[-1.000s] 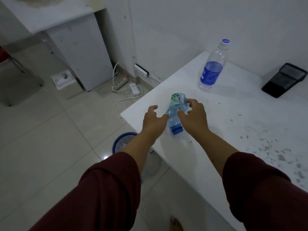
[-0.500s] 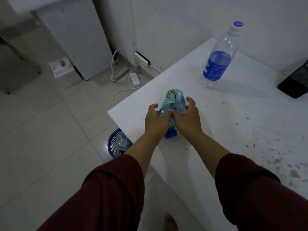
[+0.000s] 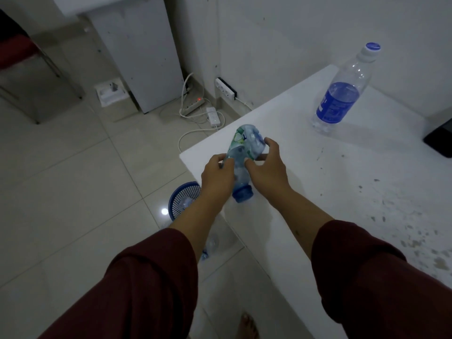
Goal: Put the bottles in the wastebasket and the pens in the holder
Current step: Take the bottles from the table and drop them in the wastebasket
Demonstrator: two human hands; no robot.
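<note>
A small clear bottle [image 3: 244,152] with a green label and a blue cap is held over the near corner of the white table [image 3: 342,192], cap end toward me. My left hand [image 3: 216,177] and my right hand [image 3: 267,168] both grip it from either side. A taller clear bottle [image 3: 342,94] with a blue label and a blue cap stands upright at the back of the table. On the floor below the table corner sits a blue mesh wastebasket [image 3: 182,201], partly hidden by my left forearm, with a clear bottle inside. No pens are visible.
A black object [image 3: 440,135] lies at the table's right edge. Another clear bottle [image 3: 210,245] lies on the tiled floor beside the wastebasket. Power strips and white cables [image 3: 203,111] lie by the wall. A white cabinet [image 3: 139,52] stands behind. My bare foot [image 3: 248,326] is at the bottom.
Both hands closed onto the small bottle and lifted it off the table, tilting its base up. The view shifted right and closer, bringing the wastebasket into sight.
</note>
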